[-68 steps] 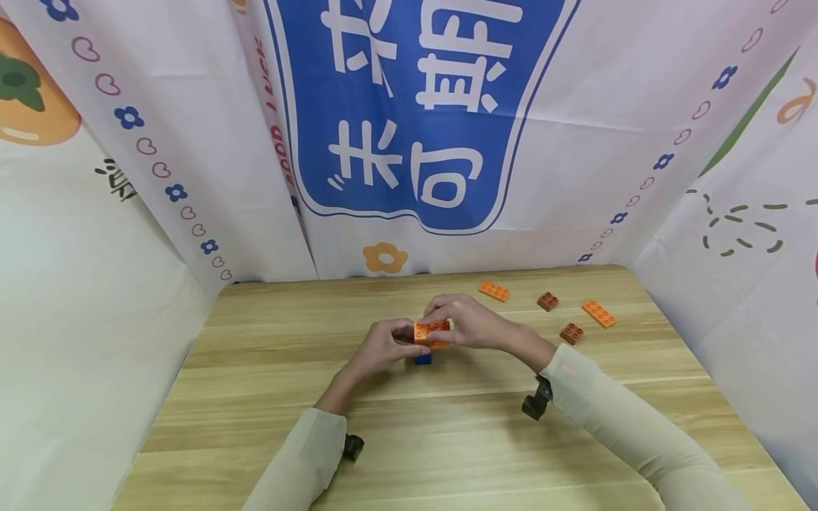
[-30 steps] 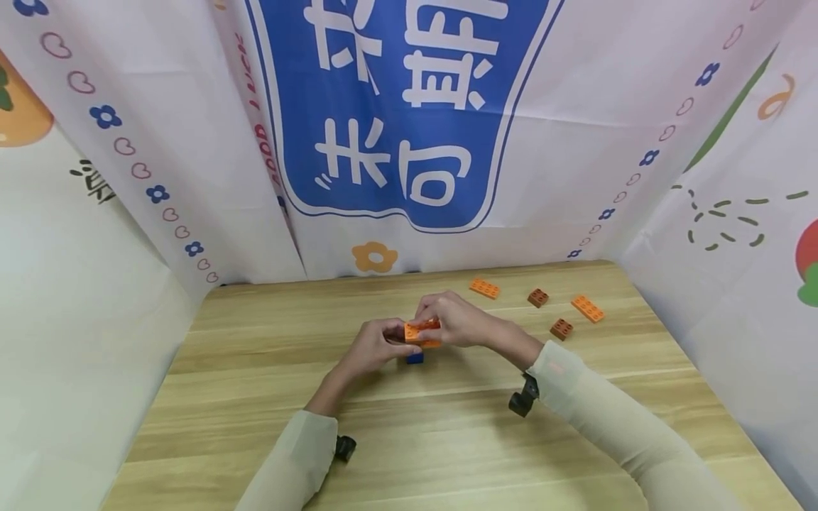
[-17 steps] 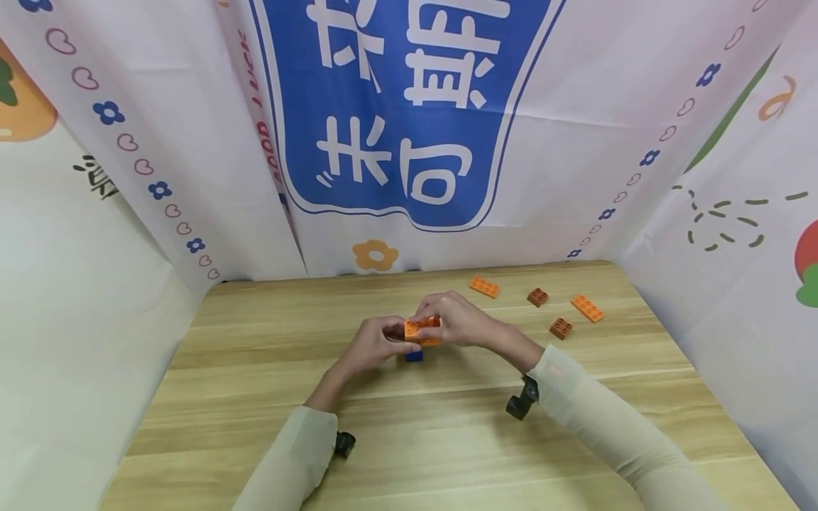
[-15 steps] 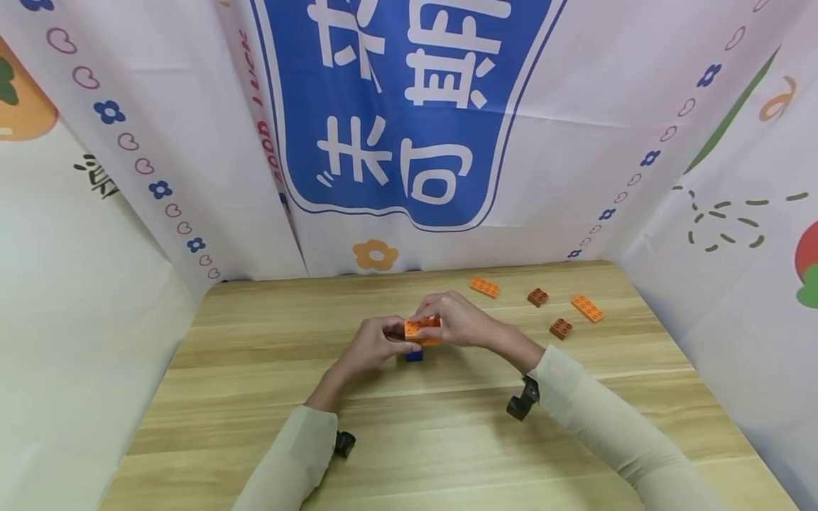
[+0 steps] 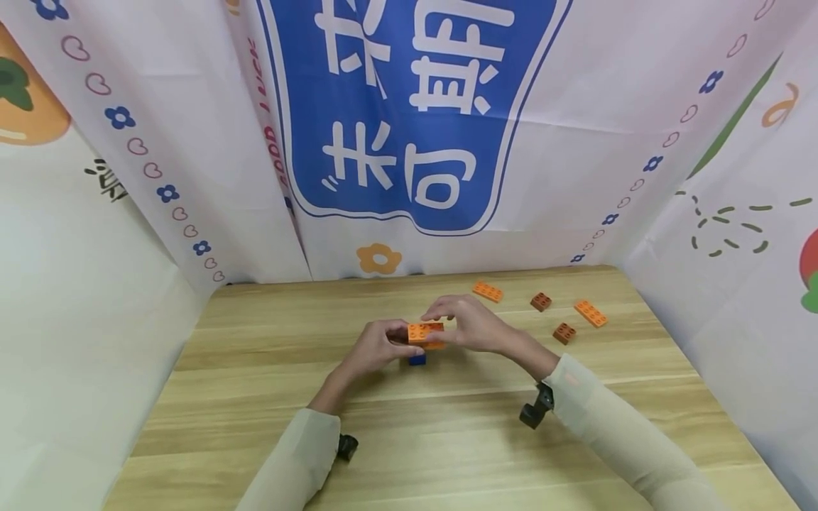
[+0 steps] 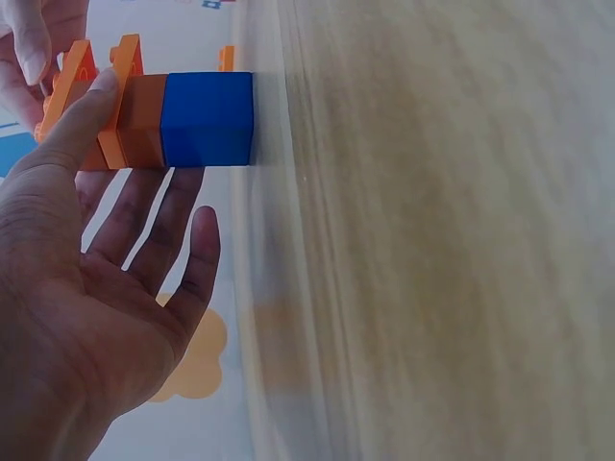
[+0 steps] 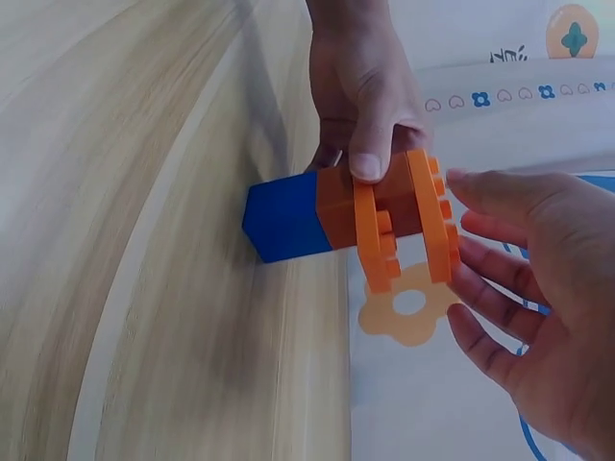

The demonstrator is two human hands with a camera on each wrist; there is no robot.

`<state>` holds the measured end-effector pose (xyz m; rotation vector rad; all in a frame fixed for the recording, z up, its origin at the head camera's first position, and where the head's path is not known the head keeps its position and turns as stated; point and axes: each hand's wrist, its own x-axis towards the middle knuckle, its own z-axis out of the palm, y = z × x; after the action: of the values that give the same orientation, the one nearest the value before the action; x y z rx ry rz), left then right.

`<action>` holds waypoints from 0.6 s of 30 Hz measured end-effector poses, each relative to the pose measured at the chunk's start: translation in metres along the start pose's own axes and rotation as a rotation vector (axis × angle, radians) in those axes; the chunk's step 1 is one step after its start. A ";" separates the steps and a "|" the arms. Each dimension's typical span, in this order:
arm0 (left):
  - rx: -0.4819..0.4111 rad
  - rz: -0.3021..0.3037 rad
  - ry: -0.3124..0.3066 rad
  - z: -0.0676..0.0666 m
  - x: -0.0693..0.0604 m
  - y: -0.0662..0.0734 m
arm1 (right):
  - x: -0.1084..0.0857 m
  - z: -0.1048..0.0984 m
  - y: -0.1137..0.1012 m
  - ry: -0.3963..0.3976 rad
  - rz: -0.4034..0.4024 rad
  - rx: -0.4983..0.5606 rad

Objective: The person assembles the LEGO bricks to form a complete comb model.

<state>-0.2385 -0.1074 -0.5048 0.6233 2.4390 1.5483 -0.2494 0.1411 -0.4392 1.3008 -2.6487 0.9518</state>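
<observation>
A toy-brick tower of a blue brick (image 6: 209, 119), a brown brick (image 7: 336, 206), an orange plate (image 7: 371, 235), another brown brick (image 7: 398, 199) and a top orange plate (image 7: 434, 216) is between the hands. Pinching its middle from the left is my left hand (image 5: 377, 346), thumb on the lower orange plate's edge. My right hand (image 5: 478, 325) hovers around the top plate with its fingers spread and relaxed. Both orange plates stick out to the right of the bricks. Whether the blue brick touches the table I cannot tell.
On the wooden table (image 5: 409, 440), loose pieces lie at the back right: an orange plate (image 5: 488, 292), a brown brick (image 5: 540, 301), a second brown brick (image 5: 564, 333) and another orange plate (image 5: 591, 313). A printed cloth (image 5: 543, 191) hangs behind the table.
My right hand's fingers have loosened and lifted off the top orange plate, showing more of its studs. The left hand keeps its pinch. The head view has shifted slightly.
</observation>
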 end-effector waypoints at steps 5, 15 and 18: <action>0.004 -0.009 0.004 0.001 0.000 -0.001 | -0.009 -0.007 0.004 0.019 0.025 -0.012; 0.006 -0.032 0.019 0.002 -0.001 -0.003 | -0.027 -0.019 0.017 0.003 0.078 0.026; 0.016 -0.031 0.024 0.002 0.000 -0.001 | -0.032 -0.023 0.022 0.004 0.074 0.026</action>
<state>-0.2380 -0.1064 -0.5069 0.5704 2.4689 1.5357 -0.2500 0.1859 -0.4414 1.2119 -2.7079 0.9995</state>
